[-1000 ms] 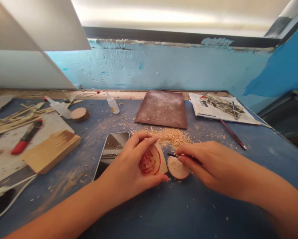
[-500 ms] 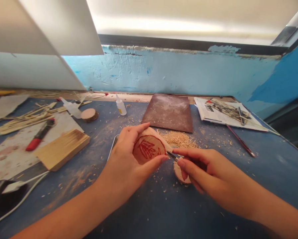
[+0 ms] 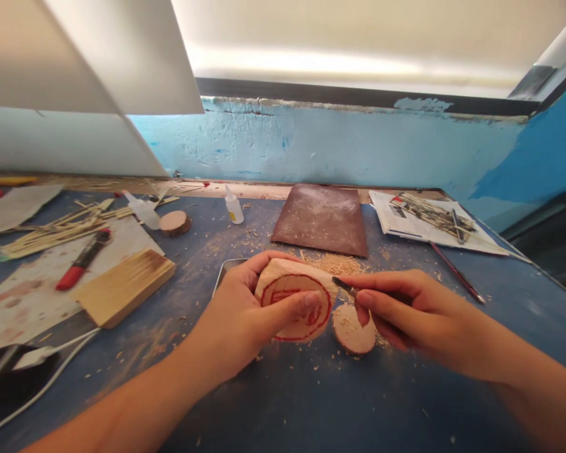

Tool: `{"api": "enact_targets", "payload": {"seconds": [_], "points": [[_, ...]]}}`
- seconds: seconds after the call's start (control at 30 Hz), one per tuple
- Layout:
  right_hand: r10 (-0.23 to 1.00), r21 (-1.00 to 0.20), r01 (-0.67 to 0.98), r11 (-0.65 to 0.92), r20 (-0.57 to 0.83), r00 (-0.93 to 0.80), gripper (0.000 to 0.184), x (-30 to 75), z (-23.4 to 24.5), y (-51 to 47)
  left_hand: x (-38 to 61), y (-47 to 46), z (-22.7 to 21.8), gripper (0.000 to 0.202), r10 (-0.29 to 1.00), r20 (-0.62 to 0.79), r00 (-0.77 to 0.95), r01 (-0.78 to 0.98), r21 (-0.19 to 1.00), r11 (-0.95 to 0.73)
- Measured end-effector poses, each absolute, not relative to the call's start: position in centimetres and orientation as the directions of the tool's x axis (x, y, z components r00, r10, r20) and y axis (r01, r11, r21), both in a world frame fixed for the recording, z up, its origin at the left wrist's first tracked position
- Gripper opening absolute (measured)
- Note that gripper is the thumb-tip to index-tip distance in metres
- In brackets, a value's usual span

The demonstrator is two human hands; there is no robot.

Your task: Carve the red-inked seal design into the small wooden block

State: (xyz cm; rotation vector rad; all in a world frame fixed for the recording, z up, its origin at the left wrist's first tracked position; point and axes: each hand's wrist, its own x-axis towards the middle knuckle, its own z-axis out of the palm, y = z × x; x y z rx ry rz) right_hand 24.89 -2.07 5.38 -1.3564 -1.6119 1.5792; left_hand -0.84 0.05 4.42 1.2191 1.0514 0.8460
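My left hand (image 3: 249, 308) grips a pale wood piece (image 3: 292, 267) with its thumb pressed across the round face. That face carries a red ring and red marks, partly hidden by the thumb. In my right hand (image 3: 400, 308) is a slim carving knife (image 3: 344, 287), pinched between thumb and fingers. Its dark blade tip lies at the wood piece's right edge; whether it touches I cannot tell. Below the right fingers a round wood slice (image 3: 353, 330) lies on the blue table (image 3: 320, 402), with shavings on it. A heap of wood shavings (image 3: 339, 263) sits just behind the hands.
Farther back lie a brown sheet (image 3: 320, 220), a small glue bottle (image 3: 234, 206) and another wood slice (image 3: 174, 223). On the left are a wood block (image 3: 124, 286), a red marker (image 3: 83, 259) and thin sticks (image 3: 60, 233). To the right, a brush (image 3: 457, 274) lies by papers (image 3: 391, 220).
My left hand has turned the wood piece so its red-ringed face shows more fully, and its thumb has moved onto that face. The knife now lies at the upper right edge.
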Motion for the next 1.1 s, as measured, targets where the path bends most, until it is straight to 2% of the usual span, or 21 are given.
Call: {"api": "enact_targets", "payload": {"seconds": [0.33,0.47,0.67,0.77,0.93,1.1], "points": [[0.875,-0.944,0.285,-0.166,-0.274,-0.398,0.044,25.7,6.3,-1.8,-0.8,-0.2,4.8,0.041,0.920,-0.181,0.348,0.013,0.982,0.188],[0.877,-0.944,0.272,-0.187,-0.285,-0.387,0.039,25.9,6.4,-1.7,-0.8,-0.2,4.7,0.037,0.922,-0.179,0.343,-0.003,0.981,0.192],[0.859,-0.930,0.259,-0.260,-0.345,-0.377,0.041,25.8,6.5,-1.3,-0.8,-0.1,5.3,0.029,0.900,-0.179,0.398,-0.038,0.977,0.211],[0.863,-0.941,0.206,-0.268,-0.329,-0.383,0.041,25.3,6.3,-1.4,-0.8,-0.2,5.6,0.028,0.901,-0.176,0.396,-0.054,0.975,0.214],[0.904,-0.961,0.091,-0.262,-0.278,-0.326,0.042,24.2,5.4,-1.4,-0.6,-0.2,4.8,0.033,0.870,-0.247,0.427,-0.064,0.951,0.301],[0.940,-0.965,-0.019,-0.260,-0.249,-0.234,0.046,24.2,5.2,-1.0,-0.6,0.9,3.7,0.044,0.935,-0.206,0.289,0.017,0.977,0.210]]}}
